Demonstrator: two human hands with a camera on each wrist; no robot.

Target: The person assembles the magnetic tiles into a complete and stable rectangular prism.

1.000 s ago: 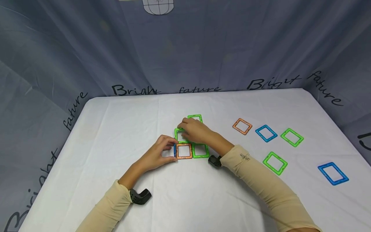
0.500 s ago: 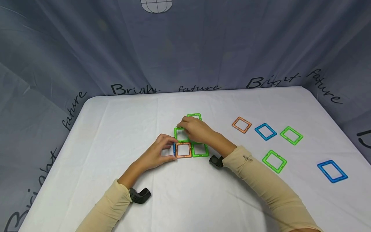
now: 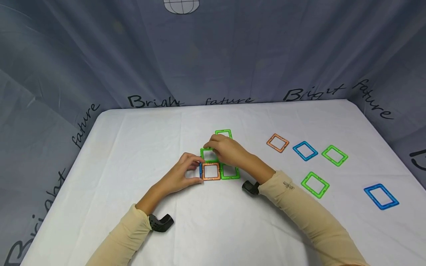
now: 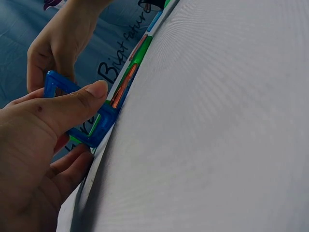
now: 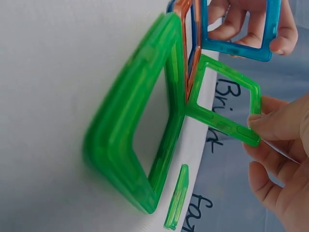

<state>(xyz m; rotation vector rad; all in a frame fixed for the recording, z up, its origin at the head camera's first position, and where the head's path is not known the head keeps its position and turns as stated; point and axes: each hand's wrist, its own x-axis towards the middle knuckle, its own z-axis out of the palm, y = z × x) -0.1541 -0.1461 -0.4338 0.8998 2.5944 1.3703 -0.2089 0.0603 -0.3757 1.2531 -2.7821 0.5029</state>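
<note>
In the head view, an orange square magnetic tile (image 3: 211, 179) lies flat at the table's middle, edge to edge with a flat green tile (image 3: 230, 177) on its right. My left hand (image 3: 183, 173) pinches a blue magnetic tile (image 4: 104, 123) standing on edge along the orange tile's left side, thumb on one side edge and fingers on the other. With thumb and fingertips, my right hand (image 3: 229, 151) grips the top of another green tile (image 5: 217, 122), raised at the orange tile's back edge. Beyond that hand lies a further green tile (image 3: 223, 131), partly hidden by it.
Loose tiles lie to the right: orange (image 3: 277, 143), blue (image 3: 296, 149), green (image 3: 342, 162), a nearer green (image 3: 309, 188) and a far-right blue (image 3: 381, 207). A white cloth (image 3: 133, 140) covers the table, with a grey curtain (image 3: 213, 55) behind it.
The raised green tile's top edge has come slightly closer to the orange tile. My right forearm has shifted a little to the right. The left hand stays at the blue tile.
</note>
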